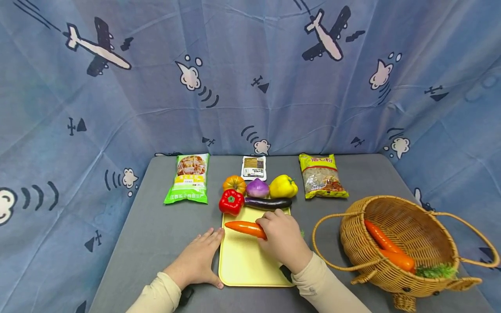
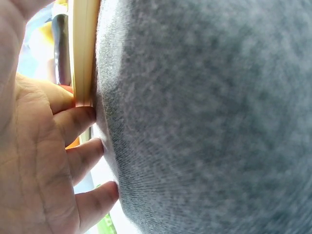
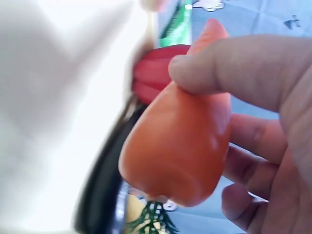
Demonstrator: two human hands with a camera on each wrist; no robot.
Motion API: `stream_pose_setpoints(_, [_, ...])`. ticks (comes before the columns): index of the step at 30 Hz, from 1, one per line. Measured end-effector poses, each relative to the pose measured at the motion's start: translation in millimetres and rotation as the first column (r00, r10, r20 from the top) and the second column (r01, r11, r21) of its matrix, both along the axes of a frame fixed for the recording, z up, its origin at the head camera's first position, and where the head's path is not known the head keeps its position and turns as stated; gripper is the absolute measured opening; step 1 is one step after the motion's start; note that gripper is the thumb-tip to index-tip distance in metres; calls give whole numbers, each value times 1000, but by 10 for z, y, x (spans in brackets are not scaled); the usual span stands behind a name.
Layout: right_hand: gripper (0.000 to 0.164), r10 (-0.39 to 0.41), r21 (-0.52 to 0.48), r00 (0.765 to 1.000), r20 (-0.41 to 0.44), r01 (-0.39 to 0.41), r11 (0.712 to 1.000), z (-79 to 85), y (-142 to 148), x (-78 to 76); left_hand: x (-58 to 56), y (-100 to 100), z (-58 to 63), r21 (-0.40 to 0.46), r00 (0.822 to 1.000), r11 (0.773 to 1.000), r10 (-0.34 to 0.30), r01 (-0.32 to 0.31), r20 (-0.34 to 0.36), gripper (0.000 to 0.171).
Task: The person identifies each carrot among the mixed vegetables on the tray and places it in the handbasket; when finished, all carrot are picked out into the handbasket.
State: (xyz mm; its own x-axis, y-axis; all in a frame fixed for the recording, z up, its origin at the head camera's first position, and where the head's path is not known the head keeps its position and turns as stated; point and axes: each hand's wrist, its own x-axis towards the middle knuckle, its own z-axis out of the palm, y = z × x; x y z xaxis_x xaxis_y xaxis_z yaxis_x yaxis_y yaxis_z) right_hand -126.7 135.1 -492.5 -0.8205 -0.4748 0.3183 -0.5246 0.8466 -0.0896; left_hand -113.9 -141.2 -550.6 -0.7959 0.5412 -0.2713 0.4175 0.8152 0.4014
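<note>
My right hand grips an orange carrot over the yellow tray, its tip pointing left. In the right wrist view the thumb and fingers wrap the carrot, whose green top hangs below. My left hand rests at the tray's left edge, fingers extended on the grey table; the left wrist view shows its fingers by the tray's side. At the tray's far end lie a red bell pepper and an eggplant.
Behind them are a pumpkin, a purple round vegetable and a yellow bell pepper. Food bags stand left and right, with a small packet between. A wicker basket at right holds carrots.
</note>
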Motion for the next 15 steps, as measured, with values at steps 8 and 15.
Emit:
stream_pose_setpoints(8, [42, 2, -34, 1000, 12, -1, 999, 374, 144, 207, -3, -2, -9, 9, 1000, 1000, -4, 4, -19, 144])
stream_pose_setpoints(15, [42, -44, -22, 999, 6, 44, 999, 627, 354, 335, 1, -4, 5, 12, 1000, 1000, -4, 4, -12, 143])
